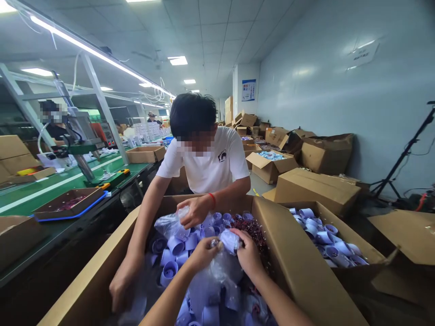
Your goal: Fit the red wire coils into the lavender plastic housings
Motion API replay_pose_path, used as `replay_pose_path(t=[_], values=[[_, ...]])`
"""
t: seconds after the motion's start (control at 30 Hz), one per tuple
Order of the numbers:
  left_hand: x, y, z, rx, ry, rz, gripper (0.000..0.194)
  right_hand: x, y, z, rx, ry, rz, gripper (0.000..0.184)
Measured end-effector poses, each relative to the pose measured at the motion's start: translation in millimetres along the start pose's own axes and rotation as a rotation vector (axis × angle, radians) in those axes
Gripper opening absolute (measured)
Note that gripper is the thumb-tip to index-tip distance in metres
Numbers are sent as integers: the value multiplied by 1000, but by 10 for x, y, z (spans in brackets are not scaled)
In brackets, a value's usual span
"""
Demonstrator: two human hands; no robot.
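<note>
My left hand (pixel 205 254) pinches the crumpled edge of a clear plastic bag (pixel 224 268), which hangs down between my hands. In my right hand (pixel 248 254), fingers and thumb grip a pale purple plastic cup (pixel 229 241) that looks wrapped in clear film. Both hands are close together above a big cardboard box (pixel 302 262). Inside the box lie many loose purple cups (pixel 169 271) and a heap of dark red small parts (pixel 256 233). The undersides of my fingers are partly hidden.
Opposite me a co-worker (pixel 212 163) leans over the same box, one hand (pixel 194 211) on clear plastic, the other low at the left. Another box of purple cups (pixel 335 244) stands at right. A green conveyor (pixel 112 163) runs along the left; a tripod (pixel 404 154) stands far right.
</note>
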State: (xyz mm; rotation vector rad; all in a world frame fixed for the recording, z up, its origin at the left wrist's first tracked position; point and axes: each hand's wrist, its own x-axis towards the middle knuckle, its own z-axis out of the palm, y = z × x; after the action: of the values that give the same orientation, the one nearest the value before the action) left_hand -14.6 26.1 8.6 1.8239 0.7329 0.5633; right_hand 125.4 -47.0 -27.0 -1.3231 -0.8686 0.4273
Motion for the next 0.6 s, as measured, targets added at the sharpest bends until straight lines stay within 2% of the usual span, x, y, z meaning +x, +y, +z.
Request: replay_pose_path(t=[0.03,0.13,0.23,0.3,0.43,0.53,0.6], values=[[16,-10,-5,58,48,-23,29,3,-5,1,3,-1,4,40],[57,-30,-43,213,291,-91,21,28,-20,8,18,61,84,42],[80,-22,-66,279,450,-43,17,47,-29,13,19,102,139,41],[87,-3,-61,288,526,-6,19,42,-36,21,10,91,121,37],[60,78,-50,275,567,39,21,18,-59,62,-15,79,74,35],[8,168,-69,260,546,164,25,32,-76,97,27,85,118,43],[-20,218,-91,199,514,171,30,54,-97,104,84,84,167,50]])
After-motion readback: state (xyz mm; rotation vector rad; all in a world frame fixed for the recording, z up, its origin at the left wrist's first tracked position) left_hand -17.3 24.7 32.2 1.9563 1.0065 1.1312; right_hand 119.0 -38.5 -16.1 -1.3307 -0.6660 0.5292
